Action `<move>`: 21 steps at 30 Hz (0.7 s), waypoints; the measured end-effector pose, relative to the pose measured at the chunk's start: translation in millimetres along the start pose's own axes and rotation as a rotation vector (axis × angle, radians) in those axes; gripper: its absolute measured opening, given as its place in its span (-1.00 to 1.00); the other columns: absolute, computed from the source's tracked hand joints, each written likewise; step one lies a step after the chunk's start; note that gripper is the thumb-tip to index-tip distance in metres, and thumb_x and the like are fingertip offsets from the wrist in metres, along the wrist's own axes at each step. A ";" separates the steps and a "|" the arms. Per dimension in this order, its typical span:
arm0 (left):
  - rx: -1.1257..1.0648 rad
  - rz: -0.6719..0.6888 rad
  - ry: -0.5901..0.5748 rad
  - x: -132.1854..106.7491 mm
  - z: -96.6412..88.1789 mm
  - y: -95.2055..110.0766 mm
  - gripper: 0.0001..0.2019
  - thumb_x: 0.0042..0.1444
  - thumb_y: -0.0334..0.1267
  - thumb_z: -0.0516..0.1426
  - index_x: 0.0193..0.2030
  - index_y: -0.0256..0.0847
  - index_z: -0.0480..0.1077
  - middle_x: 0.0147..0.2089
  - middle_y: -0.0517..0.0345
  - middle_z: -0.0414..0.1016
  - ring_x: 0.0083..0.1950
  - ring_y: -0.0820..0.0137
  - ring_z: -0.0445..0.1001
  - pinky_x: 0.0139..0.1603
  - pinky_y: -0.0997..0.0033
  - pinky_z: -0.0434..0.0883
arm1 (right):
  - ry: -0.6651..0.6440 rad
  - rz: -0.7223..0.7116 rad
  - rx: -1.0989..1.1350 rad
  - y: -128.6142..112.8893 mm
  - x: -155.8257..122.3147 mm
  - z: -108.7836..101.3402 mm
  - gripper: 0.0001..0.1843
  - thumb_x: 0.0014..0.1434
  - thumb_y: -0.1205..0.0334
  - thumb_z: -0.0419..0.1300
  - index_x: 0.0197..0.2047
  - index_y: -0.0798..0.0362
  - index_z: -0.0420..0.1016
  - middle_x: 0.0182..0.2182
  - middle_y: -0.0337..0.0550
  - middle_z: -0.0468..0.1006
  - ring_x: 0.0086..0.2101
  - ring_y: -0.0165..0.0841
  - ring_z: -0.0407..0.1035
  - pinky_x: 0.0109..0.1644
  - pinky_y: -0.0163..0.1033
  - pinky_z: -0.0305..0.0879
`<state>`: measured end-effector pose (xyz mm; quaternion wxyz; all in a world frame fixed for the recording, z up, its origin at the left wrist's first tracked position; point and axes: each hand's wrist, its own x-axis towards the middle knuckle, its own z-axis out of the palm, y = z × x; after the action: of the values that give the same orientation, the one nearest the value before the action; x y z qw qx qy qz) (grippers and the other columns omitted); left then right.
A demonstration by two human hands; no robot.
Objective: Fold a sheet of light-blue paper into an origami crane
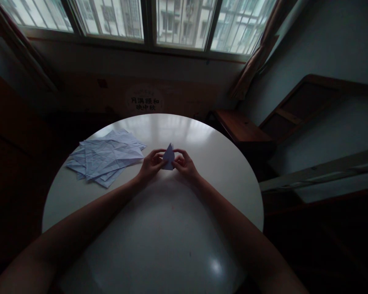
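Note:
A small piece of folded paper (169, 157), pale and pointed at the top, is held up over the middle of the table. My left hand (151, 164) pinches its left side between thumb and fingers. On the opposite side my right hand (185, 164) grips it the same way, thumb toward me. Some of the fingers behind the paper are hidden. Left of my left hand lies a loose pile of creased white paper sheets (110, 155), overlapping one another.
The round white table (171, 232) reflects the window (178, 24) beyond it. Past its far right edge stands a brown wooden stool or bench (242, 126). A cardboard panel with dark lettering (145, 102) leans under the window. Curtains (253, 65) hang at the sides.

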<state>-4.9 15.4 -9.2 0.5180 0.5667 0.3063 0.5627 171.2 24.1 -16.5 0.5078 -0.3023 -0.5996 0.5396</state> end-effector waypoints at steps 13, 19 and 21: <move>0.063 -0.006 0.029 -2.1 2.7 7.8 -0.53 -0.01 -0.12 0.35 0.04 -0.23 0.46 -0.04 -0.05 0.57 -0.38 0.50 0.47 -0.32 0.48 0.44 | 0.018 0.029 0.004 -3.2 0.7 -2.7 -0.30 -0.03 -0.01 0.40 0.15 -0.02 0.34 -0.52 -0.40 0.36 -0.49 -0.44 0.35 -0.30 -0.25 0.38; 0.022 -0.030 -0.011 -1.3 -1.3 2.2 -0.37 -0.06 -0.15 0.38 0.17 -0.20 0.36 0.03 -0.07 0.52 -0.33 0.48 0.51 -0.26 0.46 0.47 | 0.056 0.036 0.000 -1.3 2.1 -2.0 -0.47 -0.10 -0.12 0.42 -0.17 -0.01 0.39 -0.53 -0.39 0.38 -0.51 -0.45 0.33 -0.35 -0.28 0.33; 0.035 -0.018 -0.005 -0.8 -3.2 -0.7 -0.36 -0.09 -0.17 0.40 0.16 -0.18 0.37 0.10 -0.08 0.48 -0.34 0.51 0.50 -0.25 0.47 0.48 | 0.053 0.042 -0.006 -1.9 2.2 -1.8 -0.49 -0.11 -0.13 0.42 -0.24 -0.01 0.37 -0.53 -0.38 0.39 -0.50 -0.45 0.33 -0.35 -0.29 0.32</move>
<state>-8.0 15.7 -10.6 0.5140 0.5743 0.3197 0.5512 172.5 26.3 -14.2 0.5109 -0.3307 -0.5812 0.5402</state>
